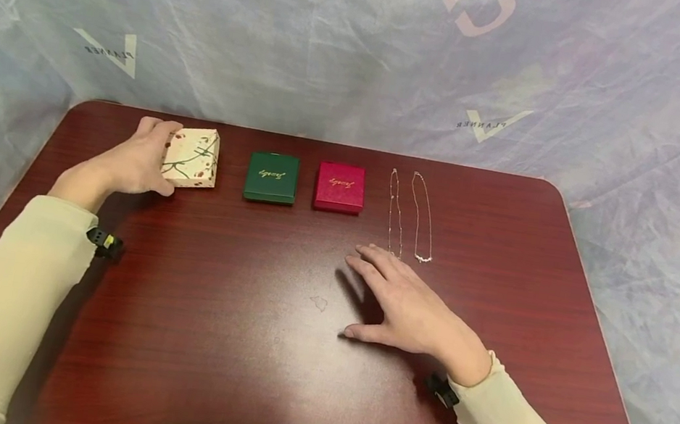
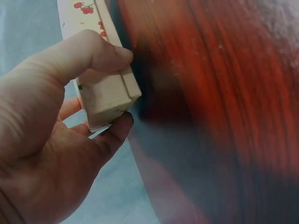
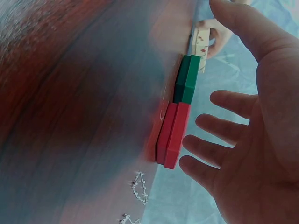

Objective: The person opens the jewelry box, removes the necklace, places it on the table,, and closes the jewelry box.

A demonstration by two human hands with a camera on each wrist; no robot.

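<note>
At the table's far left, my left hand (image 1: 133, 159) grips a cream floral box (image 1: 193, 157) by its left side, thumb in front and fingers behind. In the left wrist view the thumb presses one face of the box (image 2: 107, 95) and fingertips touch the opposite side. My right hand (image 1: 411, 307) hovers over the table with spread fingers and holds nothing. Just beyond its fingertips lie two thin necklaces, one with small beads (image 1: 392, 201) and one with a pendant cluster (image 1: 422, 258). The lower end of the beaded one is partly hidden by the right hand.
A closed green jewelry box (image 1: 272, 178) and a closed red jewelry box (image 1: 340, 188) stand in a row right of the floral box. The dark red wooden table (image 1: 215, 340) has rounded far corners. Behind it hangs a grey printed cloth (image 1: 313, 39).
</note>
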